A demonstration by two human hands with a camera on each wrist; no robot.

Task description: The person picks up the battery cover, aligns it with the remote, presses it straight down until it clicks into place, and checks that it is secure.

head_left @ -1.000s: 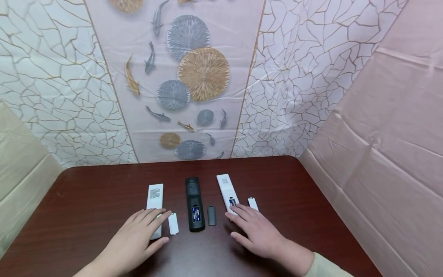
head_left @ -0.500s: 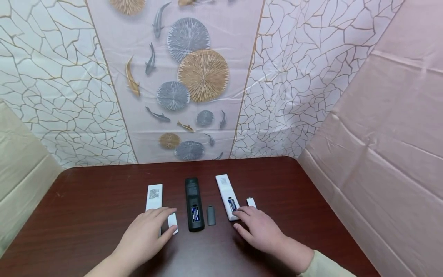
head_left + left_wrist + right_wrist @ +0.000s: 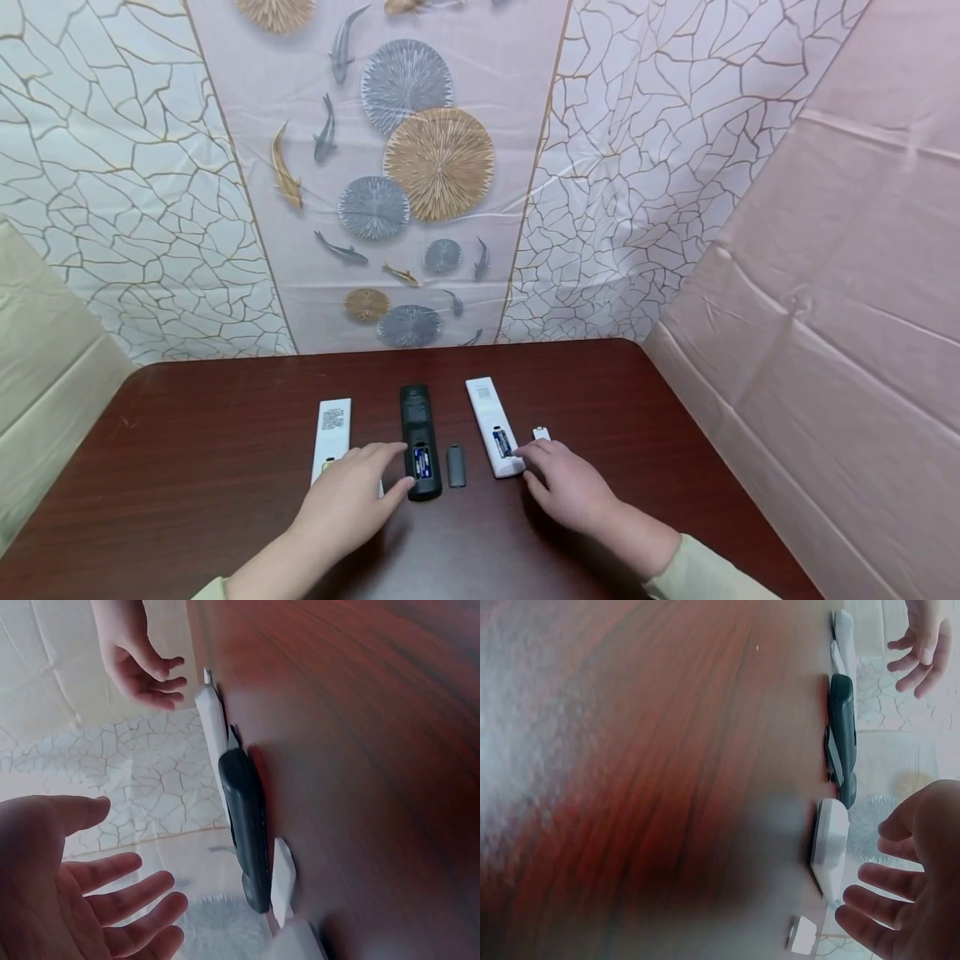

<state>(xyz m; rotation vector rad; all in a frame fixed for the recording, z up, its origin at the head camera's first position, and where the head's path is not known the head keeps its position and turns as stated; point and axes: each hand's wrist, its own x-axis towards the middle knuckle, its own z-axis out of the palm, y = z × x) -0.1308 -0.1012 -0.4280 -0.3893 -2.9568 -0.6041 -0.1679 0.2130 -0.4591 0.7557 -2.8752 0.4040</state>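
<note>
Three remotes lie back side up on the table. My left hand, fingers spread, hovers over the left white remote and its cover, with fingertips at the left side of the black remote. Blue batteries show in the black remote's uncovered compartment. A grey battery cover lies to its right. My right hand hangs relaxed above the near end of the right white remote, which also has batteries. That hand partly hides a small white cover. Both hands hold nothing.
The dark red-brown table reaches back to a patterned cloth wall. Pinkish cloth closes off the right side, and cream cloth the left.
My left hand has moved right, from the left white remote toward the black one, covering most of the left white cover. My right hand has drifted slightly right, uncovering the right white remote's near end.
</note>
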